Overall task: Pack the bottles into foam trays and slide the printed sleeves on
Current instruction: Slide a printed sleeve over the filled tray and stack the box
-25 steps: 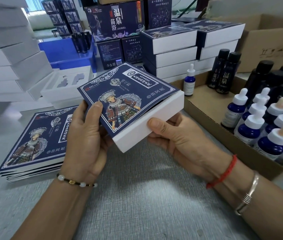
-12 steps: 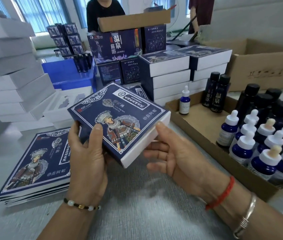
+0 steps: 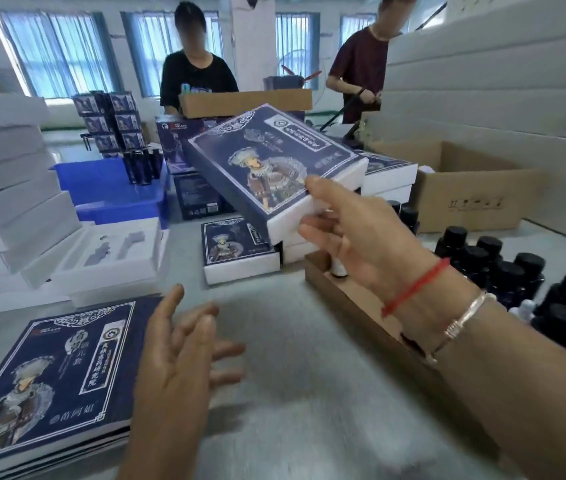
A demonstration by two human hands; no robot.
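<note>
Now, take the sleeved box (image 3: 274, 171) in the air as the landmark and sweep across from the left. Far to its left and below stand white foam trays (image 3: 4, 202) in stacks, and one open tray (image 3: 108, 251) lies face up beside them with its cut-outs showing, likely staged as the next one to fill. Lower left of the box, a pile of flat printed sleeves (image 3: 49, 372) waits at the near table edge, print up and within easy reach.

Just beside that pile, well below the box, the left hand (image 3: 184, 344) hovers over the table with fingers spread and relaxed, gripping nothing. It looks free to go for a fresh sleeve or tray.

Then the box itself: blue sleeve fully over the white tray, tilted and lifted off the table, pinched at its near right corner by the right hand (image 3: 354, 230), thumb on top and fingers under the foam edge. A one-handed corner hold suits carrying it out to the finished boxes (image 3: 240, 251) lying directly beneath and behind it. My read: this unit is done and heading for the stack.

Right of the box, a low cardboard tray (image 3: 354, 306) holds dark-capped bottles (image 3: 503, 271), the supply for later packs, close by the right forearm.
</note>
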